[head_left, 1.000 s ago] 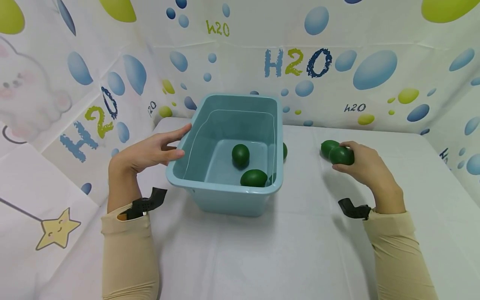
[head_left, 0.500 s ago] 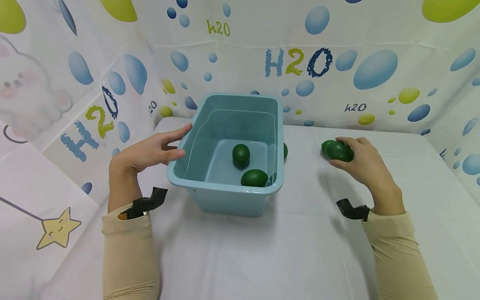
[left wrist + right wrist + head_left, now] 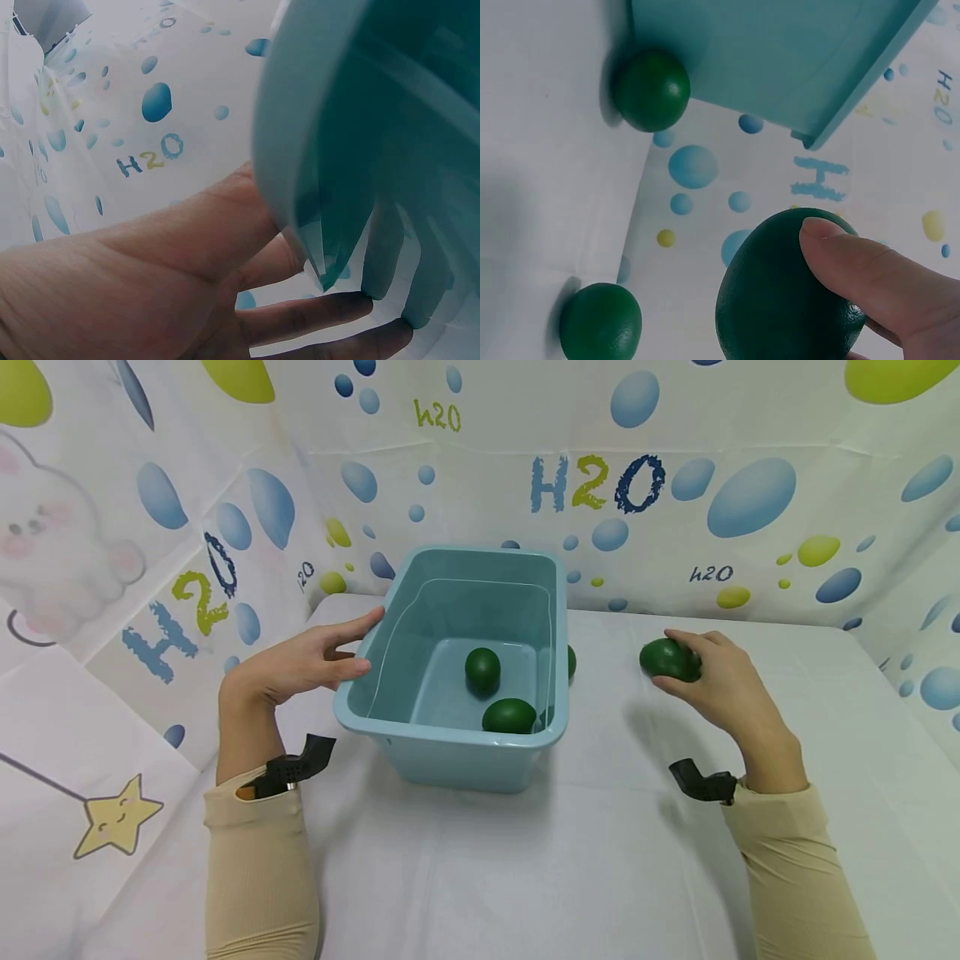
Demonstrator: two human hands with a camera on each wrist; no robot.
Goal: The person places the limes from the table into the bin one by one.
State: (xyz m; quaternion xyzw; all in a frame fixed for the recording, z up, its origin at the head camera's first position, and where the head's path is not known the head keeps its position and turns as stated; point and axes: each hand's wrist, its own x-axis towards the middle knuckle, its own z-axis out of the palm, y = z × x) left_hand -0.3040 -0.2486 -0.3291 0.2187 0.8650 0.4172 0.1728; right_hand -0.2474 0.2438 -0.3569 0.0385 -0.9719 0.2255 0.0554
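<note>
Fruit [image 3: 670, 660] sits pinched in the right hand [image 3: 726, 683]; the left hand [image 3: 288, 662], spread, touches the tub [image 3: 457, 764] from the left, likely to steady it

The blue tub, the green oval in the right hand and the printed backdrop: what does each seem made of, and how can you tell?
Blue tub: probably plastic; smooth, moulded look, soft sheen.
Green oval: perhaps real fruit or plastic imitation; glossy, bright highlights on a finely dimpled surface.
Printed backdrop: likely thin cloth or vinyl; fairly matt, with creases.
</note>
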